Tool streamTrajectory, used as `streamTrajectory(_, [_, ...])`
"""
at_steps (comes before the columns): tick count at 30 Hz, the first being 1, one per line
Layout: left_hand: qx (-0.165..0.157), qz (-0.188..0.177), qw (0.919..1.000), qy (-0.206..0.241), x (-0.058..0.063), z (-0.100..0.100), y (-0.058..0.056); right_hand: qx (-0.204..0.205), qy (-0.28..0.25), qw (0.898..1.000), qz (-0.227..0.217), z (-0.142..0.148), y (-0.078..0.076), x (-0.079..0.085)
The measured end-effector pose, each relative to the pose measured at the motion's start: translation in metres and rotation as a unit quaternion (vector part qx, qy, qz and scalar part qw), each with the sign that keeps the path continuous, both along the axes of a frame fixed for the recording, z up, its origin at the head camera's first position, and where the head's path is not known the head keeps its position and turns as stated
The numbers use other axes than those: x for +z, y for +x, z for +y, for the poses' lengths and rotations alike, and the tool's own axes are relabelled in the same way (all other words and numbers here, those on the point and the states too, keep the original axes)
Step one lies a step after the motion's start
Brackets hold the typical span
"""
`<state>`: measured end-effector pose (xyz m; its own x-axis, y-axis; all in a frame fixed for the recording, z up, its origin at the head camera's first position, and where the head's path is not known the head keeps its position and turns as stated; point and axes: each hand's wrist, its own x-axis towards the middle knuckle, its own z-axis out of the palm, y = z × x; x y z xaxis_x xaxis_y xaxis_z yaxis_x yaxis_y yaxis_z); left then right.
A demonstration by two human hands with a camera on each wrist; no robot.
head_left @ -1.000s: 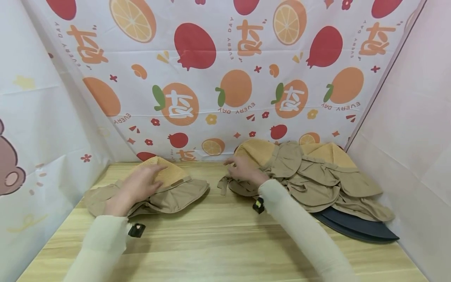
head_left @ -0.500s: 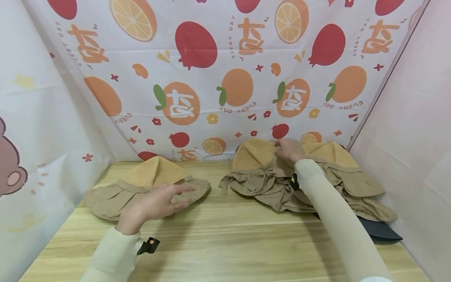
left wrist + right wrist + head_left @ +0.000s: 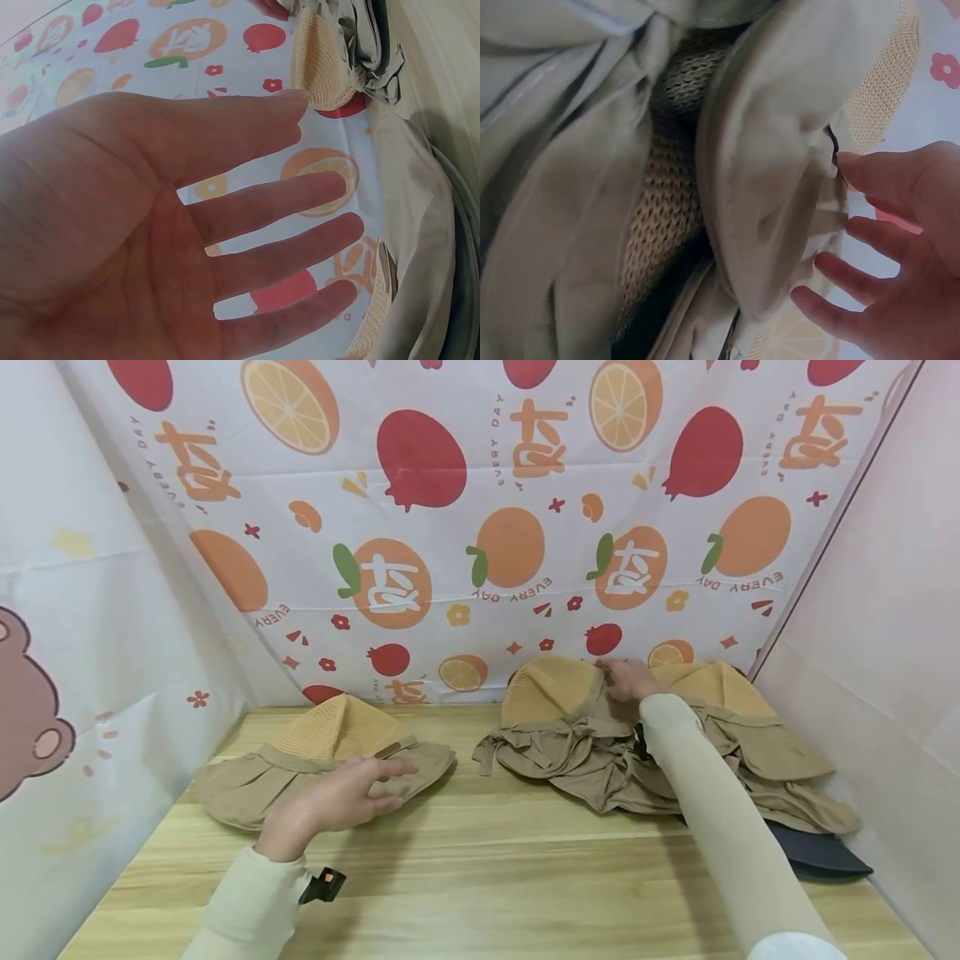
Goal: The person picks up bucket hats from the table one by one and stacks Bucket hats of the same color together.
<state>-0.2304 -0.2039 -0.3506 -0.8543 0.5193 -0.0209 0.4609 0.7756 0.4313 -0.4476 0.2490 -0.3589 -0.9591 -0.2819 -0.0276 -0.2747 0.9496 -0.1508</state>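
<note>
A sun hat [image 3: 337, 731] with a straw-coloured woven crown and wide khaki cloth brim lies at the left in the head view. My left hand [image 3: 337, 802] hovers over its front brim, fingers spread and holding nothing, as the left wrist view also shows. To the right, similar hats overlap in a heap: one straw crown [image 3: 551, 689] at the heap's left, another crown [image 3: 716, 685] at its right. Between them, my right hand [image 3: 628, 681] reaches to a raised khaki brim [image 3: 780, 150]; its thumb and separated fingertips touch the cloth's edge in the right wrist view.
A dark navy brim underside [image 3: 817, 850] sticks out below the heap at the right. A tied cloth bow [image 3: 491, 747] hangs at the heap's left end. Fruit-printed fabric [image 3: 487, 468] stands behind the wooden table [image 3: 510, 877], with pale sheets at both sides.
My right hand has moved right from the middle hat's crown to the raised brim. My left hand has drawn back from the left hat's crown to over its front brim.
</note>
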Motion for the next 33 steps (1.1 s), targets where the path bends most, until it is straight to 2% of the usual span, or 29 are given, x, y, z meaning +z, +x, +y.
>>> streamTrajectory(8, [-0.028,0.026,0.9992,0.012,-0.001,0.008,-0.001,-0.033,0.040,0.999,-0.003,0.002,-0.010,0.001])
streamTrajectory(13, [-0.020,0.023,0.9995,0.012,-0.001,0.010,-0.002,-0.051,0.050,0.997,0.041,0.005,-0.016,0.000])
streamTrajectory(17, [-0.018,0.015,0.9996,0.014,-0.001,0.009,-0.002,-0.045,0.026,0.994,0.096,0.007,-0.018,0.006])
streamTrajectory(22, [-0.014,0.012,0.9998,0.011,-0.001,0.007,-0.003,-0.017,-0.033,0.989,0.141,0.010,-0.008,0.022])
streamTrajectory(29, [-0.007,-0.002,0.9999,0.008,0.001,0.007,-0.003,0.055,-0.072,0.984,0.156,0.011,0.015,0.038])
streamTrajectory(33, [-0.001,0.004,1.0000,0.003,0.002,0.009,-0.003,0.081,-0.105,0.971,0.200,0.012,0.035,0.042])
